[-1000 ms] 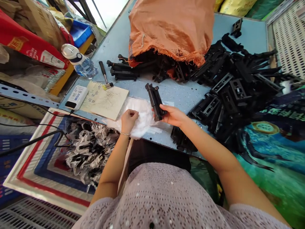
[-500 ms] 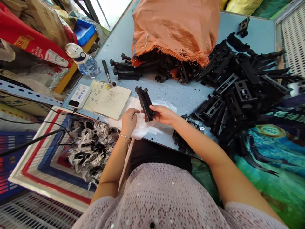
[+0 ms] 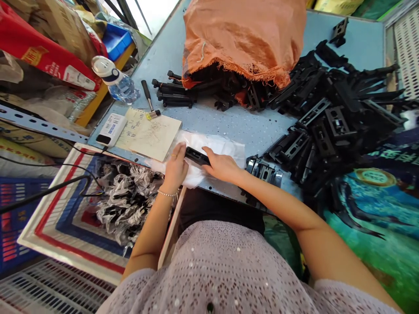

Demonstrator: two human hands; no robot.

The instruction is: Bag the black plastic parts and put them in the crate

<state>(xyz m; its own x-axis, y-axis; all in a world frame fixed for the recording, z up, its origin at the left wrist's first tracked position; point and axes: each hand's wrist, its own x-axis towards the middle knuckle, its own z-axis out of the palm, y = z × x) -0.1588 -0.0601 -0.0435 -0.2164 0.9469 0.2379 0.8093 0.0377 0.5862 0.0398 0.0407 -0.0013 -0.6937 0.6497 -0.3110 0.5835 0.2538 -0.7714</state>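
My right hand (image 3: 224,166) grips one end of a long black plastic part (image 3: 197,155), which lies low and lengthwise over white and clear plastic bags (image 3: 218,144) at the table's front edge. At the part's other end, my left hand (image 3: 176,168) has its fingers bent on the clear plastic; a bracelet circles that wrist. Its fingertips partly hide what they pinch. Just left of the bags rests a sheet of cardboard (image 3: 160,137) with handwriting. Beside my right forearm sit several small black parts (image 3: 262,169).
An orange woven sack (image 3: 242,39) spills black parts across the table; a large heap (image 3: 340,104) lies at right. A hammer-like tool (image 3: 147,93), a water bottle (image 3: 122,87) and a white box (image 3: 112,127) stand left. Below, a white crate (image 3: 46,222) holds bagged parts (image 3: 127,196).
The black part has tipped from upright to nearly flat over the bags, turned by my right hand. My left hand has gone from a fist to fingers reaching onto the plastic.
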